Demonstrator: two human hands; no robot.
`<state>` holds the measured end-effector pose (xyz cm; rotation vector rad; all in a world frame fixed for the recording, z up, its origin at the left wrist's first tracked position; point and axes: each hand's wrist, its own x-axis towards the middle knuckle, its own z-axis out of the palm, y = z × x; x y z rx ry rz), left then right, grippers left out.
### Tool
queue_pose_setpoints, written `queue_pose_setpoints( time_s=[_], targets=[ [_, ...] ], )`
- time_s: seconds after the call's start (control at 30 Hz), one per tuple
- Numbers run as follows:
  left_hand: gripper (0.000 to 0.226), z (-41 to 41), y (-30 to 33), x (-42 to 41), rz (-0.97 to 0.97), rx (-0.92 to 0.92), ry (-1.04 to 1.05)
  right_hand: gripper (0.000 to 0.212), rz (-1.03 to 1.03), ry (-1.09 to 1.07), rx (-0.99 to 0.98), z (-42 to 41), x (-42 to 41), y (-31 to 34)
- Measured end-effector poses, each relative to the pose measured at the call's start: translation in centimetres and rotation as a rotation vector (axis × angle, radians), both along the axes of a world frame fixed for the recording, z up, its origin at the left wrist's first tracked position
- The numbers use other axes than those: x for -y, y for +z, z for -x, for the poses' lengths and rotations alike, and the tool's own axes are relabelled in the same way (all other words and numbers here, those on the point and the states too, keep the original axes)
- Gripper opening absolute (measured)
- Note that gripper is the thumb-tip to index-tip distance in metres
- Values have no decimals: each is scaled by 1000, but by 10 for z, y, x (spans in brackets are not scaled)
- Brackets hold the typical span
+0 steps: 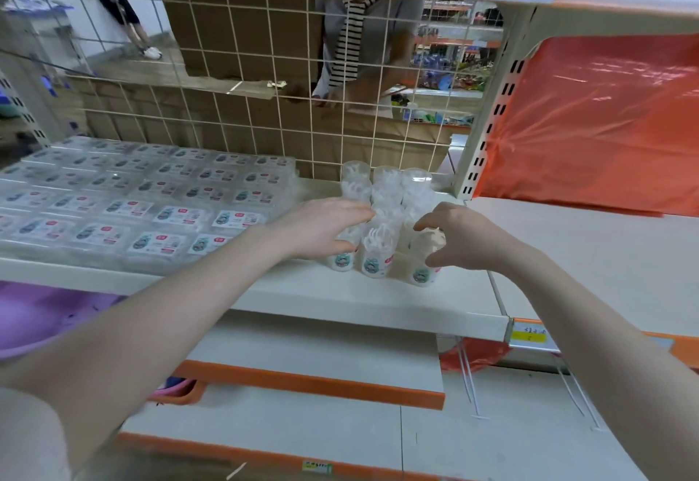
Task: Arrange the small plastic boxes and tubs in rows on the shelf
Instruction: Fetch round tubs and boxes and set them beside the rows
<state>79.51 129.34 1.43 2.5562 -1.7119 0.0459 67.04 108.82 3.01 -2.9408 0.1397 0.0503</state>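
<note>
Behind the shelf [378, 302] a wire grid [264, 75] is fixed, and through it brown cardboard and a person in a striped top can be made out. Flat clear boxes [125, 200] with printed labels are laid in neat rows across the left part of the shelf, reaching back to the grid. Just to their right, a cluster of clear round tubs [382, 215] filled with white pieces is stood upright, in about three short rows running from the front edge toward the grid.

The cluster is flanked by both hands. The left hand [325, 231] is pressed against the left side of the tubs, its fingers nearly straight and reaching across the tops of the middle ones, while its thumb lies by the front left tub. The right hand [457, 238] is curled around the front right tub [423, 272], which is gripped between thumb and fingers.

Orange plastic sheeting [590, 121] is hung behind the neighbouring shelf section on the right. A purple basin [41, 314] is seen below the shelf on the left.
</note>
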Motion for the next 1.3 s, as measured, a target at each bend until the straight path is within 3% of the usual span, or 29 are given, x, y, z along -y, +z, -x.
queue_pose_setpoints(
  time_s=[0.17,0.3,0.77,0.93,1.07,1.3],
  targets=[
    [59,-3,-2,0,10,0,13,56,-76,30,48,5,6,-6],
    [60,-5,-4,-1,0,2,27,58,-23,24,100,10,11,-11],
    [52,-3,-17,-4,57,1,57,33,62,83,321,14,3,-32],
    [55,-7,-18,-12,120,-44,38,45,78,111,314,19,8,-37],
    [54,-19,-13,-13,173,-90,157,58,-30,2,273,16,18,-35],
    [57,-21,-28,-10,90,-243,189,56,-69,-32,95,2,24,-37]
  ],
)
